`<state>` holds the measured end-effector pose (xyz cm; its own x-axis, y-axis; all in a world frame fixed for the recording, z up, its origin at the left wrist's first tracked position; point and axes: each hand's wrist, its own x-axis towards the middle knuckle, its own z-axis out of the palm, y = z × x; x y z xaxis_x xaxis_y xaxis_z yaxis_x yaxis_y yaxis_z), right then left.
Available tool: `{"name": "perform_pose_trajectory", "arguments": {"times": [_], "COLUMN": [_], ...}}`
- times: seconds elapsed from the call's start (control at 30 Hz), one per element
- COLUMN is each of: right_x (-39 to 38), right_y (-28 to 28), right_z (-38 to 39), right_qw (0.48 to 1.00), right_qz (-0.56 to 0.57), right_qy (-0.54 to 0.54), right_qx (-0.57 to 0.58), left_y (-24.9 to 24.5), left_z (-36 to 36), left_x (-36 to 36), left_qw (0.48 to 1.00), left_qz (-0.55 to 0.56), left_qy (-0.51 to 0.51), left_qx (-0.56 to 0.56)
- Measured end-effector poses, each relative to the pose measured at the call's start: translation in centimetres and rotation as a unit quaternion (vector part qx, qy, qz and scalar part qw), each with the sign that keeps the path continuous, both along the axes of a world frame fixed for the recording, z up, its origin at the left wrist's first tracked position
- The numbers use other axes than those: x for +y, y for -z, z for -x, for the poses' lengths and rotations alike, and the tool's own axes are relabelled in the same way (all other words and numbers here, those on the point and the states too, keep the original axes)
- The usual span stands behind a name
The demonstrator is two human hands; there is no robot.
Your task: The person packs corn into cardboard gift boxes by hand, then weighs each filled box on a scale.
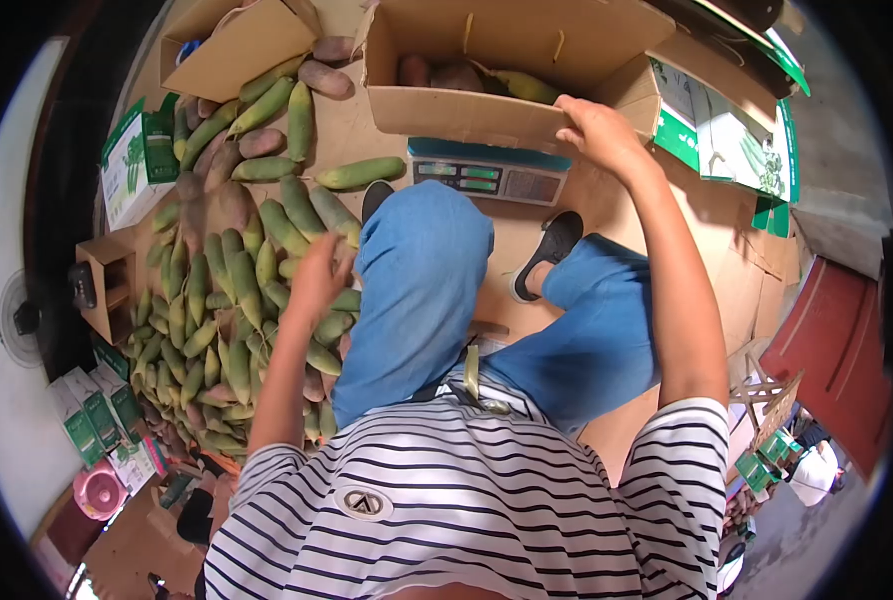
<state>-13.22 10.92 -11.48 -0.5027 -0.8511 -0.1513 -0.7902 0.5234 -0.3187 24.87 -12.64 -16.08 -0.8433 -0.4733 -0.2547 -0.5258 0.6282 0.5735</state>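
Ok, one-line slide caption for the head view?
Right hand gripping an open cardboard box by its edge, left hand by piled green radishes.

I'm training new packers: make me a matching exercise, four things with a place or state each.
1. Open brown cardboard box
2. Flat scale with teal edge
3. Right hand
4. Pile of long green vegetables

A. gripping the box's near edge
B. on the person's left
C. holds reddish vegetables
D. just below the box in view

Pairs: 1-C, 2-D, 3-A, 4-B
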Motion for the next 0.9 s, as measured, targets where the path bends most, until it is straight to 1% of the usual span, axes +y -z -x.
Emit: {"name": "perform_pose_trajectory", "arguments": {"times": [0.07, 0.1, 0.2, 0.27, 0.3, 0.37, 0.43, 0.5, 0.57, 0.67, 0.73, 0.77, 0.8, 0.83, 0.87, 0.9], "right_x": [-0.2, -0.3, -0.7, -0.8, -0.9, -0.9, -0.8, -0.7, -0.7, -0.8, -0.9, -0.9, -0.9, -0.8, -0.9, -0.8], "right_y": [0.3, -0.2, -0.9, -1.0, -1.1, -1.2, -0.8, -0.3, 0.1, -0.5, 0.0, 0.3, 0.3, 0.2, 0.0, -0.2], "right_z": [0.3, 0.1, -0.1, -0.2, -0.2, -0.4, -0.2, 0.0, 0.1, -0.1, 0.2, 0.4, 0.4, 0.3, 0.4, 0.7], "right_qw": [1.000, 1.000, 0.999, 0.998, 0.998, 0.997, 0.998, 0.998, 0.999, 0.998, 0.998, 0.998, 0.998, 0.997, 0.997, 0.997], "right_qz": [-0.003, -0.005, -0.051, -0.058, -0.062, -0.069, -0.065, -0.057, -0.043, -0.058, -0.064, -0.068, -0.069, -0.070, -0.071, -0.074], "right_qy": [-0.005, 0.008, 0.012, 0.016, 0.017, 0.020, 0.021, 0.016, 0.009, 0.022, 0.012, 0.008, 0.009, 0.010, 0.010, 0.010], "right_qx": [0.010, 0.003, 0.001, 0.000, 0.003, 0.008, 0.005, 0.010, 0.020, 0.008, 0.012, 0.014, 0.011, 0.006, 0.004, -0.002], "left_y": [2.9, 3.5, 2.9, -0.4, -3.0, -9.1, -15.1, -18.3, -20.6, -20.4, -19.9, -19.6, -16.8, -13.8, -11.3, -10.4], "left_z": [-4.7, -5.9, -6.1, -3.4, -1.5, 2.7, 6.4, 9.7, 13.6, 18.9, 21.9, 23.4, 24.4, 25.2, 25.0, 24.9], "left_x": [0.7, 0.8, 1.1, 0.7, 0.4, 0.9, 2.4, 3.6, 5.6, 6.8, 8.1, 8.7, 8.0, 7.3, 6.8, 6.6], "left_qw": [0.998, 0.995, 0.991, 0.982, 0.976, 0.956, 0.922, 0.884, 0.860, 0.870, 0.892, 0.891, 0.910, 0.899, 0.904, 0.900], "left_qz": [-0.048, -0.072, -0.074, -0.108, -0.123, -0.103, -0.129, -0.126, -0.148, -0.047, 0.077, 0.137, 0.189, 0.227, 0.277, 0.324], "left_qy": [-0.034, -0.050, -0.114, -0.140, -0.153, -0.140, -0.094, -0.006, 0.010, 0.074, 0.150, 0.189, 0.229, 0.251, 0.263, 0.272], "left_qx": [-0.034, -0.049, -0.014, 0.061, 0.099, 0.235, 0.353, 0.450, 0.488, 0.486, 0.419, 0.390, 0.290, 0.279, 0.195, 0.110]}}
